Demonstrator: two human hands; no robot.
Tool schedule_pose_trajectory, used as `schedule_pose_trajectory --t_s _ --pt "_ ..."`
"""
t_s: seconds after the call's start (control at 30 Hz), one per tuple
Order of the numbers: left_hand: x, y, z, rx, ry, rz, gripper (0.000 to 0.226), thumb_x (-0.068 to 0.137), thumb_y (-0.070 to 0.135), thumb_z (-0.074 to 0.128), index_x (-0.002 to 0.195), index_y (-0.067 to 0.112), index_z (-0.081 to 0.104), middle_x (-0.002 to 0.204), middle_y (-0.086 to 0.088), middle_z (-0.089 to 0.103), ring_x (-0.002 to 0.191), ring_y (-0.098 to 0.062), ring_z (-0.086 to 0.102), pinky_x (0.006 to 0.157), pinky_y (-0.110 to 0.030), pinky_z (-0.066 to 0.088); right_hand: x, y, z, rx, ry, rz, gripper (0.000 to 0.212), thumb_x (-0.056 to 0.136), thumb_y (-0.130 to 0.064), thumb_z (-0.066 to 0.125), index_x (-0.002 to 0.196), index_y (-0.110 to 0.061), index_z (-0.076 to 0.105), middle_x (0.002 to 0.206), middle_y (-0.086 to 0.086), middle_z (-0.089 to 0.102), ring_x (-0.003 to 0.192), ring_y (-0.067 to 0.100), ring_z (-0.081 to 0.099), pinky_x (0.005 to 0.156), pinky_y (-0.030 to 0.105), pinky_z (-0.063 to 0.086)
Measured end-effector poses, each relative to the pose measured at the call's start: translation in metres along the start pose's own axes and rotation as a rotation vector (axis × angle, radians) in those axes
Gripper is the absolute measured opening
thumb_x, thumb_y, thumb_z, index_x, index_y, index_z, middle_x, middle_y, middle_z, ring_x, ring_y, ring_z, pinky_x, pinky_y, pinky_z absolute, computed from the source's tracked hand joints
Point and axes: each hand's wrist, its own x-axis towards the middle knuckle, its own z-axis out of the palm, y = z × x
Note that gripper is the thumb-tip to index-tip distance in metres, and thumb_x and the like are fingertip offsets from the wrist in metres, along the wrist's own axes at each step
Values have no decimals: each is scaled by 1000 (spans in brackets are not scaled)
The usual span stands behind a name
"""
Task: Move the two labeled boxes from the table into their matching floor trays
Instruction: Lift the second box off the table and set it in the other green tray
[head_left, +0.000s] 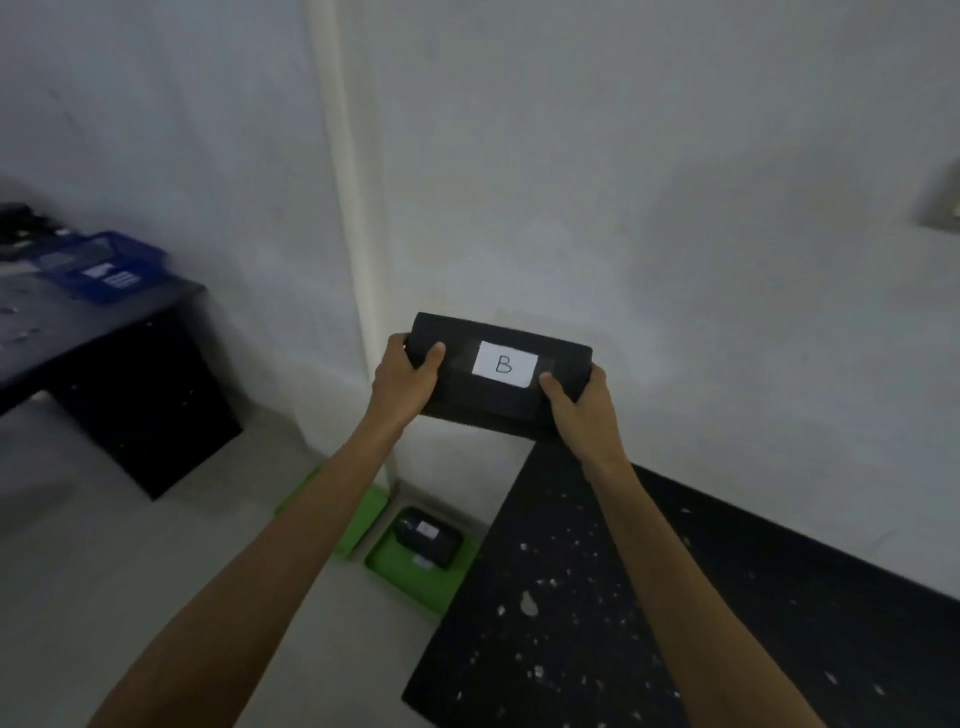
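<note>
I hold a black box with a white label reading B in the air, above the far corner of the black table. My left hand grips its left end and my right hand grips its right end. On the floor below, a green tray holds another black box with a white label; its letter is too small to read. A second green tray lies just left of it, partly hidden by my left forearm.
A white wall stands directly ahead with a pale vertical strip. At the left is a dark table with a blue tray on it. Pale floor lies between the two tables.
</note>
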Motion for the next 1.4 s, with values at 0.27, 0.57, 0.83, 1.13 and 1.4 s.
schedule_pose_trajectory --t_s 0.27,0.57,0.83,1.13,1.4 --pt "44 -126 -88 152 -40 -146 54 93 43 60 134 9 52 129 -13 62 117 -31 60 99 -49 50 -11 35 145 -95 -151 179 60 90 -37 67 138 -8 44 131 11 58 116 28 59 91 35 49" --pt "152 -246 -198 158 -292 -317 46 98 28 54 142 17 50 137 -11 59 122 -26 57 97 -33 45 -33 58 331 -65 -156 461 44 96 -20 61 133 -2 45 133 17 58 120 32 57 100 42 47" --pt "225 -328 -233 377 -374 -331 36 93 22 61 124 6 59 123 -17 65 112 -31 61 85 -29 43 -12 94 447 -87 -120 624 51 94 -22 64 137 0 46 135 18 57 123 34 55 102 43 46" --pt "331 -499 -197 711 -599 -190 68 92 25 63 151 13 31 135 -19 55 124 -36 52 101 -51 45 52 226 587 -142 -71 756 66 95 -15 61 149 -2 26 140 19 54 125 34 55 102 38 43" --pt "446 -703 -129 770 -664 -192 77 92 27 64 156 20 22 128 -19 54 120 -36 53 99 -51 48 129 399 721 -121 27 816 58 95 -10 60 147 -7 34 135 16 59 119 33 59 90 30 45"
